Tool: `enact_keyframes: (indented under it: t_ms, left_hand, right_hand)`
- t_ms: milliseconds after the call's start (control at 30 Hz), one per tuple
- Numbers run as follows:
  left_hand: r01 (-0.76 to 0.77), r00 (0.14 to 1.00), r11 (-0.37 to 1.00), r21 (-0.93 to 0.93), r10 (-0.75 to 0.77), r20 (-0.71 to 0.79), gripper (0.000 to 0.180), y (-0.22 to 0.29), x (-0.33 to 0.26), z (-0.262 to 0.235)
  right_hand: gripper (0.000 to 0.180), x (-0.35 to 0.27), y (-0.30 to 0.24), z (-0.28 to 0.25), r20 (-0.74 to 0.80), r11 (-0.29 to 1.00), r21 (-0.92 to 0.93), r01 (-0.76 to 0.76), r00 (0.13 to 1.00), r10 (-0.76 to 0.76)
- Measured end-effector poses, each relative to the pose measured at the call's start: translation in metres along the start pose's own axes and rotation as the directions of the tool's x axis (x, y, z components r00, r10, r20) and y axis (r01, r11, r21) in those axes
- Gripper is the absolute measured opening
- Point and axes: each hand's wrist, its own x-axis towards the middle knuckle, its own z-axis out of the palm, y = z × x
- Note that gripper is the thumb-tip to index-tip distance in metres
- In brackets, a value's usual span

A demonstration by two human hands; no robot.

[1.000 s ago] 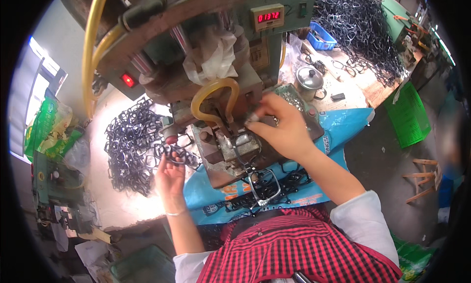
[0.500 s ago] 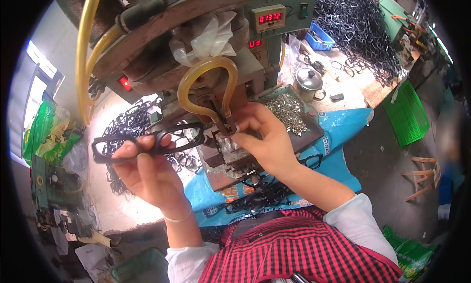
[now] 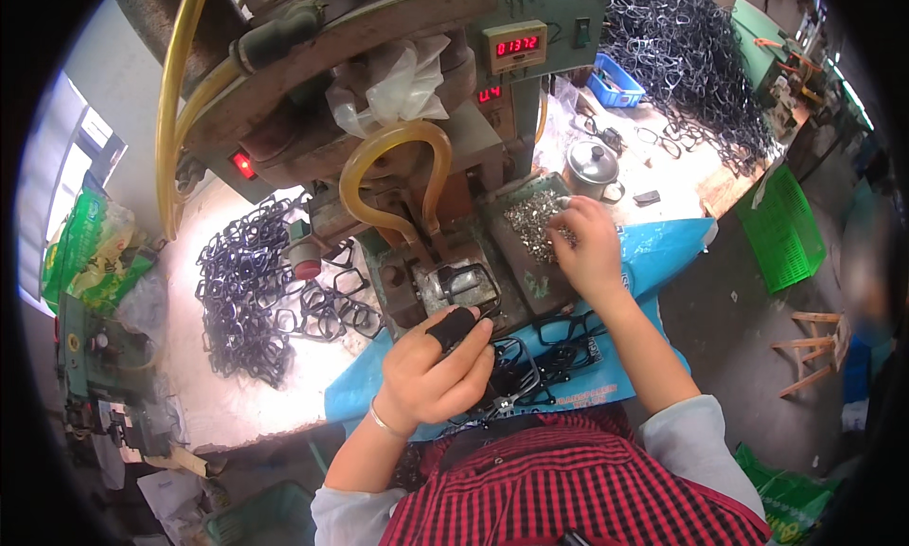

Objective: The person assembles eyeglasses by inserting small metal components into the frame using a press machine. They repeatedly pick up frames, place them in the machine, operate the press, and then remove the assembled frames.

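My left hand [image 3: 436, 368] is closed at the front of the press fixture [image 3: 426, 290], gripping a black spectacle frame [image 3: 471, 283]. One rim of the frame lies over the metal block of the fixture; its other parts are hidden by my fingers. A black cover or patch [image 3: 453, 328] shows at those fingers. To the right, my right hand [image 3: 589, 248] reaches over a tray [image 3: 538, 286] of small shiny metal pieces [image 3: 530, 219]. Its forefinger and thumb are apart at the pile, with no held piece visible.
A yellow hose [image 3: 398, 129] loops over the fixture. Piled black frames [image 3: 241, 290] lie at left, a larger heap [image 3: 682, 63] at far right. A lidded metal pot [image 3: 593, 162] and blue basket [image 3: 615, 82] stand behind the tray. More frames [image 3: 530, 371] lie on blue sheeting.
My left hand brought the spectacle frame rightward and down to the fixture. My right hand left the fixture and moved right to the metal pieces. The fixture now shows farther below the hose.
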Motion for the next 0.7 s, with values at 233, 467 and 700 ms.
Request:
enact_keyframes:
  t_ms: [233, 467, 700]
  left_hand:
    - [0.050, 0.998, 0.999, 0.005, -0.050, -0.048, 0.016, 0.000, -0.008, 0.007]
    - [0.388, 0.911, 0.921, 0.004, -0.383, -0.154, 0.037, 0.031, -0.043, -0.004]
    - [0.878, 0.378, 0.477, -0.042, -0.744, -0.551, 0.010, -0.043, -0.100, -0.062]
  right_hand:
    - [0.007, 0.001, -0.001, 0.013, 0.010, 0.978, 0.178, -0.113, 0.994, 0.113]
    - [0.016, -0.019, 0.008, -0.006, 0.205, 0.495, 0.677, -0.545, 0.785, 0.585]
    - [0.020, -0.026, 0.014, 0.022, 0.284, 0.199, 0.840, -0.504, 0.722, 0.631]
